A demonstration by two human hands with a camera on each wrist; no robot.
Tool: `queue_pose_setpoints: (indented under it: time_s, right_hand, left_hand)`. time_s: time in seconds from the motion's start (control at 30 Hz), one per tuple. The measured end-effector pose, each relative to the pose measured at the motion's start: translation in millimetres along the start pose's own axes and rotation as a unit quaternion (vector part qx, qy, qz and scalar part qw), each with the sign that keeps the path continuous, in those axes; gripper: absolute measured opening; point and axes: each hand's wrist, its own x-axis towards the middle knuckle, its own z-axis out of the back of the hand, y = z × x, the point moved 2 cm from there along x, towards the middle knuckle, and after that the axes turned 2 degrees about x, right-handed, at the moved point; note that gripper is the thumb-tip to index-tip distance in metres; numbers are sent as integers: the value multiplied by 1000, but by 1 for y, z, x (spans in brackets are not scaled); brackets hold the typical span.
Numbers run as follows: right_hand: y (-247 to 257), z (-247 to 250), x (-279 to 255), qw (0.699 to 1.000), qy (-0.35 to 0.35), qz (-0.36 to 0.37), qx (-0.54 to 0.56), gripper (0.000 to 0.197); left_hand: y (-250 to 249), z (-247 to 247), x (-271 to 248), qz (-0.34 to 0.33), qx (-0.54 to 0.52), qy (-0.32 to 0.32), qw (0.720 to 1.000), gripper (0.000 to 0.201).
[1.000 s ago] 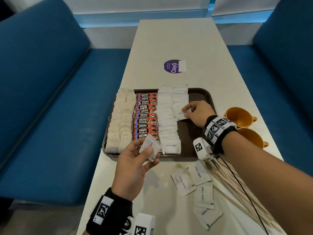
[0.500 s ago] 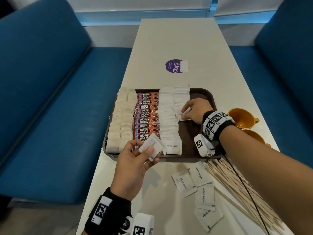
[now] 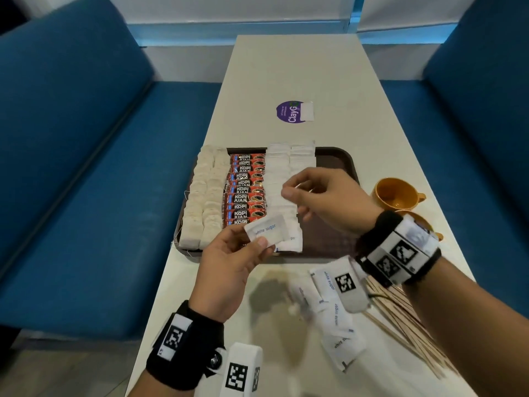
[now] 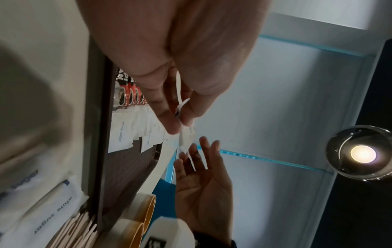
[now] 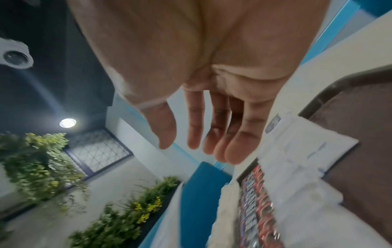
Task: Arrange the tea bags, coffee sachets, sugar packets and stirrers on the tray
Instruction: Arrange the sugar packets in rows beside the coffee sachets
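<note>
Your tray (image 3: pixel 347 163) sits near the worktop's (image 3: pixel 300 67) left edge, its left rim almost at the drop to the blue bench (image 3: pixel 114 196). On it, left to right, run rows of tea bags (image 3: pixel 204 196), coffee sachets (image 3: pixel 246 190) and sugar packets (image 3: pixel 282 167); the right strip of the tray is bare brown, open room beside the packet rows. Right of the tray stand two orange cups (image 3: pixel 396 193), close to the worktop's right edge. Nearer you, loose packets (image 3: pixel 336 316) lie on the worktop with the stirrers (image 3: pixel 412 333) fanned out to their right (some run under your right forearm).

Your left hand (image 3: pixel 229 270) pinches one sugar packet (image 3: pixel 266 232) between thumb and fingers, held above the tray's near rim, over the near end of the sachet row. Your right hand (image 3: pixel 329 202) hovers above the packet rows, fingers relaxed and holding nothing, its fingertips (image 4: pixel 204 142) just beside the held packet in the left wrist view.
</note>
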Motion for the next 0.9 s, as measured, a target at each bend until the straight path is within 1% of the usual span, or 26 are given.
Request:
queue_pose_setpoints:
  time_s: [0.1, 0.13, 0.17, 0.23, 0.3, 0.33, 0.4, 0.47, 0.57, 0.63, 0.8, 0.9]
  right_hand:
    - [-1, -14, -35, 998, 34, -26, 54, 38]
    - [-6, -17, -42, 996, 37, -36, 75, 40]
    - [-11, -20, -48, 993, 34, -43, 107, 38]
    - [-19, -22, -58, 982, 27, -46, 179, 30]
    - [-24, -22, -66, 977, 17, -41, 208, 26]
    - [-26, -22, -69, 976, 8, -40, 214, 28]
    - [-31, -20, -74, 975, -20, -44, 216, 34]
    - [-34, -20, -79, 980, -45, -33, 193, 34]
    - [-39, -20, -84, 985, -65, -21, 158, 20]
    - [-41, -18, -86, 987, -59, -18, 146, 14]
    - [-41, -16, -88, 993, -28, -13, 118, 36]
    - [-40, -14, -85, 994, -25, -16, 104, 40]
  left_hand:
    - [-3, -8, -7, -9, 6, 16, 1000, 25]
    - [-4, -10, -9, -10, 8, 20, 1000, 28]
    - [-4, -11, -12, -10, 9, 24, 1000, 28]
    - [-3, -12, -15, -4, 16, 24, 1000, 21]
    - [-1, -11, -18, 9, 32, 20, 999, 15]
    - [-1, -10, -19, 14, 46, 18, 999, 14]
    - [1, -9, -21, 13, 69, 23, 997, 10]
    - [2, -10, -24, -3, 84, 45, 995, 10]
    - [3, -8, -26, -45, 156, 63, 985, 17]
    - [3, -7, -27, -67, 203, 64, 975, 25]
    - [-1, -7, -24, -80, 239, 63, 966, 37]
    - [-1, -9, -21, -99, 245, 66, 962, 41]
